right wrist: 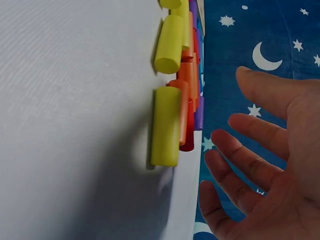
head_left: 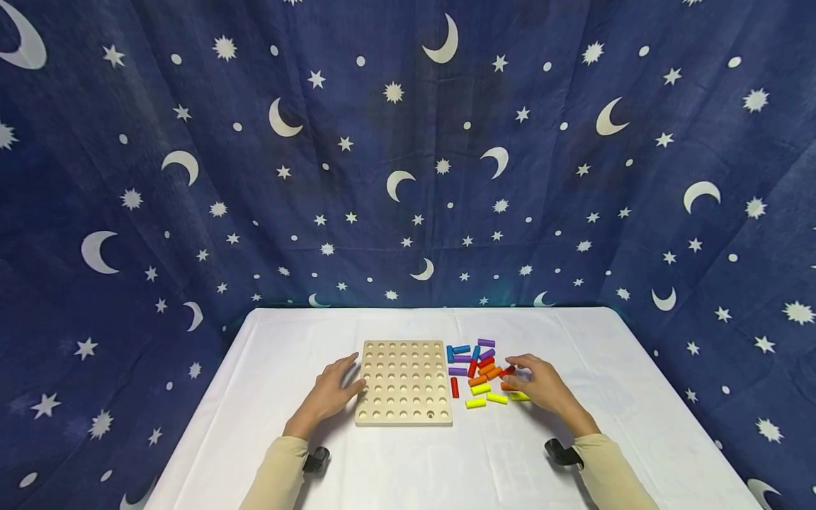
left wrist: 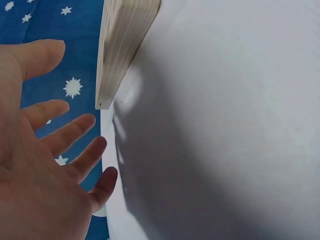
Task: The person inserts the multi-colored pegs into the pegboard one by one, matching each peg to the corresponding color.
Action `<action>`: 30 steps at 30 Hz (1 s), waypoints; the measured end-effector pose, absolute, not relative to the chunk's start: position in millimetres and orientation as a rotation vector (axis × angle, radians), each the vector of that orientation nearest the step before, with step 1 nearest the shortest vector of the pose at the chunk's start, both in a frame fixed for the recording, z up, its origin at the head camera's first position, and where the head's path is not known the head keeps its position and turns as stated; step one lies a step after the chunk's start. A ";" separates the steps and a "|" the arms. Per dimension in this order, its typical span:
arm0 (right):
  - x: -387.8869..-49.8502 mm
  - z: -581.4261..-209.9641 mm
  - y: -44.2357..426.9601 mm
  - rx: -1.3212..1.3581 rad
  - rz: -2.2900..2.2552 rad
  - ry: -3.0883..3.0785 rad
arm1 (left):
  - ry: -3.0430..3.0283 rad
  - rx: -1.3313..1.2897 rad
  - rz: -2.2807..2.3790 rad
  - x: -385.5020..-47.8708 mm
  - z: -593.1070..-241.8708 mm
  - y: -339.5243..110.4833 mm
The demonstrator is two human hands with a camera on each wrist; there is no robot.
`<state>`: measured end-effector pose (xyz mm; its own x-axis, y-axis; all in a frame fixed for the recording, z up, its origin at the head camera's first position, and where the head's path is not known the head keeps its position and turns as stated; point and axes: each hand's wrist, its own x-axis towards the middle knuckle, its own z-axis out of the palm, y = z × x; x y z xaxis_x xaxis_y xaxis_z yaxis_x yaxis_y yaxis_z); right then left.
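Note:
A pale wooden pegboard point(head_left: 403, 382) with rows of round holes lies flat on the table. My left hand point(head_left: 328, 391) is at its left edge, fingers spread; in the left wrist view a gap shows between the fingers and the board point(left wrist: 122, 45). To the board's right lies a loose group of wooden pegs: yellow point(head_left: 475, 403), orange point(head_left: 477, 380), red point(head_left: 455, 387), purple point(head_left: 457, 371) and blue point(head_left: 462, 349). My right hand point(head_left: 542, 382) hovers over the group's right end, its relaxed fingers near a red peg point(head_left: 507, 370). In the right wrist view that hand point(right wrist: 265, 165) holds nothing.
A white cloth covers the table point(head_left: 510, 460). Behind and on both sides hangs a dark blue curtain point(head_left: 408, 156) with moons and stars. A small dark mark point(head_left: 430, 415) shows in one hole near the board's front right corner.

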<state>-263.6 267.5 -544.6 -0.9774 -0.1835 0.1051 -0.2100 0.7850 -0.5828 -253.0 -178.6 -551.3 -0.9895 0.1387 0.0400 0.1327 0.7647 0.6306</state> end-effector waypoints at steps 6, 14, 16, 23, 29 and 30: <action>-263.9 -549.7 269.2 0.292 0.945 -2.957 | 2.886 0.215 1.129 -253.6 -555.9 -181.5; -262.8 -556.2 270.1 0.278 0.956 -2.963 | 2.837 0.176 1.135 -253.8 -560.3 -183.6; -263.0 -558.1 270.6 0.275 0.961 -2.972 | 2.823 0.169 1.145 -254.2 -562.2 -184.9; -265.4 -562.1 269.4 0.195 1.002 -3.019 | 2.806 0.256 1.186 -254.1 -567.8 -191.5; -267.8 -563.1 267.7 0.183 1.010 -3.043 | 2.810 0.308 1.191 -252.9 -570.3 -193.4; -268.4 -563.2 267.6 0.181 1.008 -3.048 | 2.808 0.307 1.191 -252.8 -570.1 -193.3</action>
